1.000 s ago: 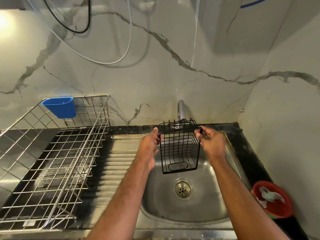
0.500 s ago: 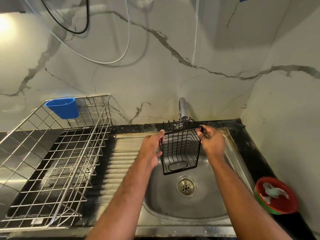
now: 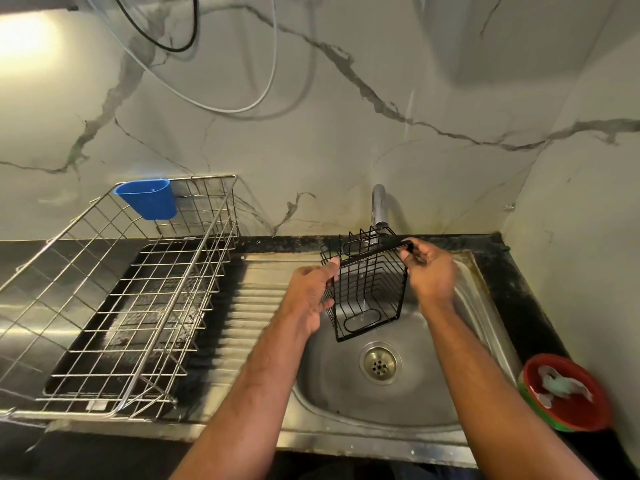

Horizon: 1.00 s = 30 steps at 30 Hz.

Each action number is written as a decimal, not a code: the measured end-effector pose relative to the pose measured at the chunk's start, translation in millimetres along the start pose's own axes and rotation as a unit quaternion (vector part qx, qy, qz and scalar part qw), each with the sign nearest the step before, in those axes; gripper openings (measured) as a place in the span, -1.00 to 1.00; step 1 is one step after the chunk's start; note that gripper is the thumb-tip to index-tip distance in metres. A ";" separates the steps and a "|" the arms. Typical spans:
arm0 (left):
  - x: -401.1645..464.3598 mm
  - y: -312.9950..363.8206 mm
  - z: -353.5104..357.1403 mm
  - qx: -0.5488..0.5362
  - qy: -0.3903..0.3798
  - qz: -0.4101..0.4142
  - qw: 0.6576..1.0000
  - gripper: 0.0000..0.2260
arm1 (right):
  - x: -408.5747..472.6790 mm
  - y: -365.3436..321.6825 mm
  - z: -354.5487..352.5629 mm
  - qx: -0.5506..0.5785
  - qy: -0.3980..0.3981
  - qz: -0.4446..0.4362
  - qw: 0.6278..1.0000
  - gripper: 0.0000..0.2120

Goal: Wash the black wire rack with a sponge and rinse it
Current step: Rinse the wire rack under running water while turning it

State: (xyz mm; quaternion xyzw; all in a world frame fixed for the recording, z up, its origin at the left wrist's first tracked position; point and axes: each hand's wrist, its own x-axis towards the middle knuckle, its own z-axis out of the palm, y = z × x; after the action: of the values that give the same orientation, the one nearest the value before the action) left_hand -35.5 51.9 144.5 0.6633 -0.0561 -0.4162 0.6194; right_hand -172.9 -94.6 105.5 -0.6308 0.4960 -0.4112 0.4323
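White marble-look walls (image 3: 346,150) with grey veins, corner at right; warm light glow (image 3: 20,39) upper left; black countertop (image 3: 512,271) lower right.

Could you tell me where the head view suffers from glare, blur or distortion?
Head view: bright glare at the upper left wall; wide-angle lens bows the silver dish rack and the wall; right hand and red bowl slightly motion-blurred; black wire rack stays fairly sharp.

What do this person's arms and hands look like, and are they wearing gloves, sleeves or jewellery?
Both forearms are bare all the way to the bottom edge of the picture: no sleeves show. The left hand and the right hand wear no gloves, and no watch, ring or bracelet is visible.
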 end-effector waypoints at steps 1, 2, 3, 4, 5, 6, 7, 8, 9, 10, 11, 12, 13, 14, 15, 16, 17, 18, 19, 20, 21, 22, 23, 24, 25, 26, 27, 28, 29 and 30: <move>-0.7 -0.7 -1.6 0.001 0.004 0.002 1.000 -0.63 | 0.1 -0.1 1.5 0.006 -0.002 0.003 1.000 -0.66; -1.0 -1.8 -2.7 0.004 0.005 0.002 1.000 -0.59 | 0.0 -0.3 3.0 0.011 -0.004 0.005 1.000 -0.66; -1.5 -2.8 -3.8 0.009 0.008 0.003 1.000 -0.56 | 0.0 -0.9 4.6 0.015 -0.007 0.005 1.000 -0.66; -2.0 -4.0 -4.8 0.014 0.011 0.002 1.000 -0.55 | 0.3 -0.8 6.3 0.019 -0.008 0.004 1.000 -0.66; -2.9 -5.1 -5.7 0.018 0.014 0.002 1.000 -0.55 | 0.6 -0.3 7.9 0.022 -0.009 0.004 1.000 -0.65; -3.1 -6.5 -6.7 0.019 0.016 0.001 1.000 -0.56 | 1.1 0.2 9.3 0.026 -0.010 0.003 1.000 -0.65; -4.0 -7.6 -7.2 0.021 0.014 0.001 1.000 -0.57 | 1.6 0.2 10.1 0.028 -0.011 0.003 1.000 -0.65; -4.8 -8.8 -7.7 0.024 0.012 0.002 1.000 -0.59 | 2.2 0.4 10.9 0.031 -0.012 0.001 0.999 -0.65; -5.9 -10.0 -7.7 0.029 0.009 0.004 1.000 -0.59 | 3.1 0.7 11.1 0.031 -0.013 0.000 0.999 -0.65; -6.8 -10.9 -7.7 0.034 0.008 0.004 0.999 -0.59 | 4.1 1.1 11.2 0.030 -0.013 -0.001 0.999 -0.65; -8.0 -11.9 -7.5 0.039 0.007 0.004 0.999 -0.58 | 4.9 1.2 11.2 0.030 -0.014 -0.002 0.999 -0.65; -9.2 -12.5 -7.0 0.043 0.008 0.005 0.999 -0.57 | 5.7 1.2 11.2 0.033 -0.013 -0.004 0.999 -0.65; -10.1 -13.5 -6.5 0.045 0.010 0.007 0.999 -0.55 | 6.3 1.3 11.3 0.038 -0.013 -0.006 0.999 -0.65; -10.3 -14.8 -5.9 0.046 0.011 0.008 0.999 -0.54 | 7.1 1.9 11.4 0.042 -0.014 -0.007 0.999 -0.65; -10.8 -15.6 -5.3 0.046 0.011 0.009 0.999 -0.54 | 7.6 2.1 11.6 0.044 -0.014 -0.007 0.999 -0.65; -10.8 -16.2 -5.1 0.046 0.010 0.011 0.999 -0.53 | 7.9 2.3 11.9 0.045 -0.015 -0.005 0.999 -0.65; -11.6 -16.3 -5.1 0.045 0.009 0.012 0.999 -0.53 | 7.9 2.5 12.2 0.046 -0.016 -0.004 0.999 -0.65; -12.7 -15.9 -4.9 0.044 0.008 0.013 0.999 -0.53 | 7.8 2.9 12.2 0.048 -0.018 -0.003 0.999 -0.66; -13.5 -15.7 -4.8 0.043 0.008 0.012 0.999 -0.52 | 7.5 3.5 12.0 0.047 -0.020 -0.004 0.999 -0.66; -14.7 -15.2 -4.6 0.041 0.008 0.011 0.999 -0.52 | 7.2 4.1 12.3 0.047 -0.021 -0.006 0.999 -0.66; -15.9 -14.6 -4.5 0.040 0.008 0.010 0.999 -0.52 | 6.8 4.4 12.5 0.044 -0.022 -0.007 0.999 -0.66; -16.7 -14.0 -4.3 0.039 0.009 0.010 0.999 -0.52 | 6.8 4.8 12.9 0.041 -0.025 -0.009 0.999 -0.67; -17.3 -13.6 -4.6 0.039 0.011 0.010 0.999 -0.52 | 6.9 4.7 13.4 0.036 -0.029 -0.011 0.999 -0.68; -17.5 -13.5 -4.9 0.038 0.013 0.009 0.999 -0.50 | 7.3 4.5 14.0 0.030 -0.034 -0.013 0.999 -0.69; -17.7 -13.1 -5.3 0.037 0.017 0.009 0.999 -0.49 | 7.8 3.7 14.1 0.019 -0.038 -0.016 0.999 -0.70; -17.9 -12.5 -5.5 0.033 0.019 0.009 0.999 -0.48 | 8.6 3.0 14.3 0.003 -0.043 -0.020 0.999 -0.72; -17.4 -12.1 -6.1 0.030 0.020 0.010 0.999 -0.47 | 9.1 2.2 14.2 -0.014 -0.046 -0.026 0.999 -0.73; -17.1 -11.6 -6.5 0.027 0.019 0.011 0.999 -0.47 | 9.5 1.7 13.9 -0.029 -0.049 -0.031 0.998 -0.74; -16.8 -11.3 -6.8 0.023 0.018 0.013 0.999 -0.47 | 9.2 0.9 13.2 -0.042 -0.050 -0.037 0.997 -0.75; -16.9 -10.8 -6.5 0.019 0.015 0.016 1.000 -0.47 | 9.0 0.4 12.6 -0.052 -0.050 -0.041 0.997 -0.75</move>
State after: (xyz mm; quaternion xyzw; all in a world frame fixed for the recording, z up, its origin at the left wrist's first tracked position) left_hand -47.1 69.3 142.5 0.6801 -0.0653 -0.3948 0.6142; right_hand -159.6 -101.8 102.3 -0.6921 0.4685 -0.3701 0.4058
